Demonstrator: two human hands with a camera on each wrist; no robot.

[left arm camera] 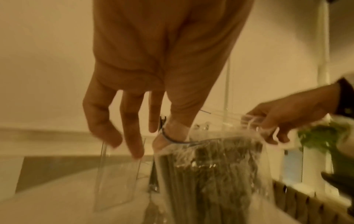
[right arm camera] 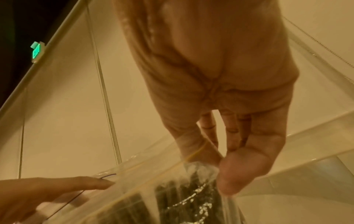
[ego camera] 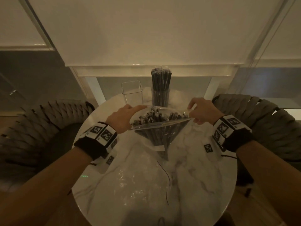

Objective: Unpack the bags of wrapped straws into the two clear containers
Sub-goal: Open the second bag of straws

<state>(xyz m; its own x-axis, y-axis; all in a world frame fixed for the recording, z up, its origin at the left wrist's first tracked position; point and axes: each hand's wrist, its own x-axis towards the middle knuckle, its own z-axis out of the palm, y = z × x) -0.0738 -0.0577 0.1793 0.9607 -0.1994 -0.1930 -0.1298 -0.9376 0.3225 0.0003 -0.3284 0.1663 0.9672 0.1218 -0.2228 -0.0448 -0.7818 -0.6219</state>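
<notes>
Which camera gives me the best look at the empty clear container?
Head view: the empty clear container stands whole beside the filled one. Left wrist shows it blurred behind the fingers. I cannot find it in the right wrist view.

Both bare forearms reach forward over the table, each wrist wrapped in a black band carrying white blocks with black square markers. The left hand (ego camera: 121, 117) is turned palm down, its thumb (left arm camera: 172, 133) tucked inside the mouth of the clear plastic bag of dark wrapped straws (ego camera: 156, 128), the other fingers (left arm camera: 134, 136) hanging loose outside. The right hand (ego camera: 203, 111) pinches the opposite edge of the bag's mouth between thumb (right arm camera: 241, 171) and fingertips, held level with the left.
</notes>
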